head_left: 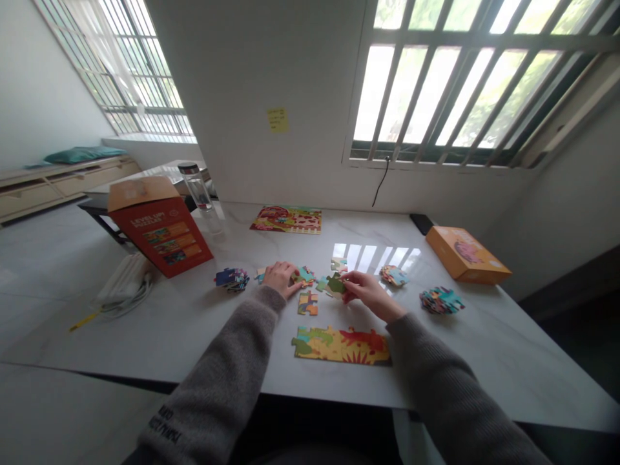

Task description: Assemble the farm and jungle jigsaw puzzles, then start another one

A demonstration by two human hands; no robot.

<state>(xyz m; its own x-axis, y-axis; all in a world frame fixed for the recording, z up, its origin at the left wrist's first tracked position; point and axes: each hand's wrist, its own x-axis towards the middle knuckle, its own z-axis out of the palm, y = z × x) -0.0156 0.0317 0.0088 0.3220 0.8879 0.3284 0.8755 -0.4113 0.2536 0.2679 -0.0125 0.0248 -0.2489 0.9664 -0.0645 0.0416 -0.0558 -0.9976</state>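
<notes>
My right hand (368, 294) pinches a green puzzle piece (335, 283) between thumb and fingers, just above the tabletop. A pale puzzle piece (321, 284) lies close beside it. My left hand (279, 278) rests palm down on the table, thumb apart from the bent fingers, touching loose puzzle pieces (304, 276). Part of what lies under that hand is hidden. Below it sits an orange puzzle piece (307, 302). Nearer to me is a joined strip of puzzle (341, 345) with green and red dinosaurs on yellow. Another pale piece (339, 264) lies behind my right hand.
Piles of pieces lie left (231, 279) and right (442, 300), with a smaller pile (394, 276) between. A joined farm puzzle (287, 219) is at the back. A red box (165, 226), glass bottle (196, 187), cables (126, 287) and orange box (467, 255) flank the table (232, 226).
</notes>
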